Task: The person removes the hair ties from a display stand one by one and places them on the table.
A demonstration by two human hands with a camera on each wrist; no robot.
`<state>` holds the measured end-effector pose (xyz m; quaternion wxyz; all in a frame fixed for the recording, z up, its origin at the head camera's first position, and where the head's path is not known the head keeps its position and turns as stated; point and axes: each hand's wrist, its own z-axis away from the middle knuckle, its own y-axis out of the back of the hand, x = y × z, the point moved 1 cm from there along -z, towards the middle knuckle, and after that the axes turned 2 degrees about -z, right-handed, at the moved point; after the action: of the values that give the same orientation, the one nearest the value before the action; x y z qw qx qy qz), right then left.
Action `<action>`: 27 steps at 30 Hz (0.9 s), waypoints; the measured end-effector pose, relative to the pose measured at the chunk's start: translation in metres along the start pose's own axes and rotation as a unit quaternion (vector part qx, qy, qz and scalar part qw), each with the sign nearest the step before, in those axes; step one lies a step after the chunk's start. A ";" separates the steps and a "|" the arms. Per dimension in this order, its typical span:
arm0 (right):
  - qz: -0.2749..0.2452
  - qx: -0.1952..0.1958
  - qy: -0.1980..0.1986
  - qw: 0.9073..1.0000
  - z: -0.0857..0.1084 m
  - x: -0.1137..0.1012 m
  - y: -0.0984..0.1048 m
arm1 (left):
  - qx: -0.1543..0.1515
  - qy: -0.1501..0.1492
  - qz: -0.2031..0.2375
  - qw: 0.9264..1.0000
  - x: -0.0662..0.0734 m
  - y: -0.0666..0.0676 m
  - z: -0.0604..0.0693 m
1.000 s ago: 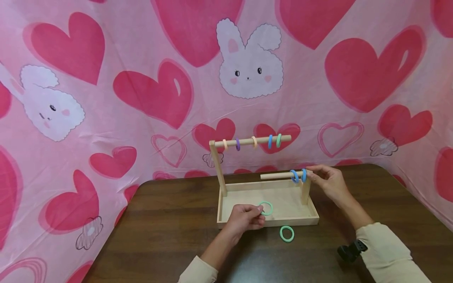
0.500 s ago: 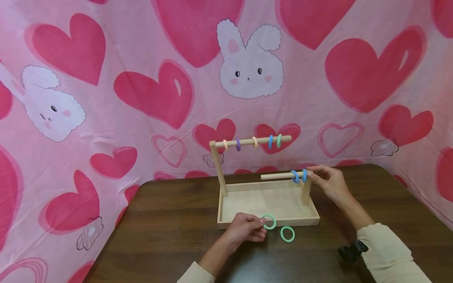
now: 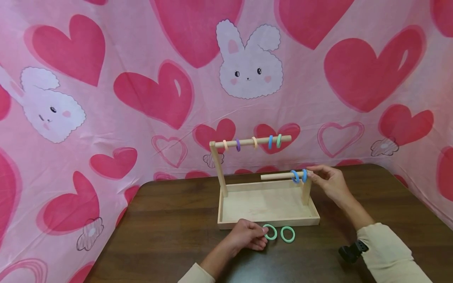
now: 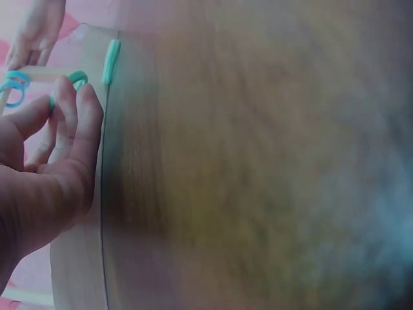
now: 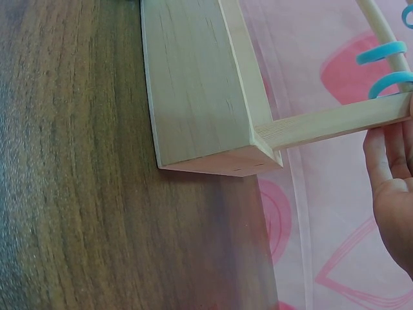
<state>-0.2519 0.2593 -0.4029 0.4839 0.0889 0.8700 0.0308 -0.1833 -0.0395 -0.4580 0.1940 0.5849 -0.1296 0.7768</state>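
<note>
My left hand [image 3: 247, 236] pinches a green ring [image 3: 270, 232] between thumb and finger, in front of the wooden tray [image 3: 269, 223]. Just right of it, a second green ring [image 3: 288, 234] lies on the table. My right hand [image 3: 330, 182] grips the top of the short post [image 3: 306, 192], by the end of the lower rod [image 3: 276, 176]. Two blue rings [image 3: 295, 177] hang on that rod near the post. In the right wrist view the fingers [image 5: 387, 155] touch the post; the thumb is mostly out of view.
The taller post [image 3: 217, 169] at the tray's left carries an upper rod [image 3: 263, 140] with several rings: two peach, one purple, one blue, one green. Behind the dark wooden table [image 3: 159, 220] hangs a pink cloth [image 3: 141, 114] with hearts and rabbits.
My left hand has lowered the green ring from over the tray to the front of it, close beside the other green ring. The right hand stays at the post.
</note>
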 end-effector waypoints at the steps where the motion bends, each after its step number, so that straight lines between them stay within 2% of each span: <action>1: 0.000 0.000 0.001 1.000 0.000 0.000 0.000 | 0.000 0.001 -0.003 1.000 -0.001 0.000 0.000; 10: -0.005 0.002 -0.001 1.000 0.000 0.001 0.000 | 0.002 0.021 -0.036 0.999 -0.004 0.004 -0.002; 16: 0.001 0.005 0.003 1.000 0.000 0.002 0.000 | 0.002 0.025 -0.037 0.999 -0.004 0.003 -0.003; 27: 0.000 0.001 0.001 1.000 0.000 0.003 0.000 | 0.019 0.030 -0.058 0.998 -0.003 0.001 -0.003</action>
<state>-0.2531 0.2600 -0.4055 0.4827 0.0894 0.8707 0.0304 -0.1856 -0.0399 -0.4619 0.2309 0.5718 -0.0749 0.7837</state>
